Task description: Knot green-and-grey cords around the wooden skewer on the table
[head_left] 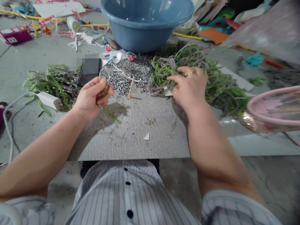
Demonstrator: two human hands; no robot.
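Observation:
My left hand [93, 97] is closed in a pinch on a small metal ring with a green-grey cord [114, 113] trailing from it onto the grey board [131, 134]. My right hand [189, 87], with a gold ring on one finger, reaches into the pile of green and grey cords [211, 78] at the right, its fingers pinched among the strands. Between the hands lies a heap of small silver metal rings [124, 78] and a short wooden stick [131, 87] standing tilted.
A blue plastic basin [147, 22] stands behind the rings. A second cord bundle [51, 81] lies at the left beside a black box [90, 70] and a white charger [49, 100]. A pink-rimmed basket [274, 109] sits at the right. Scraps litter the floor.

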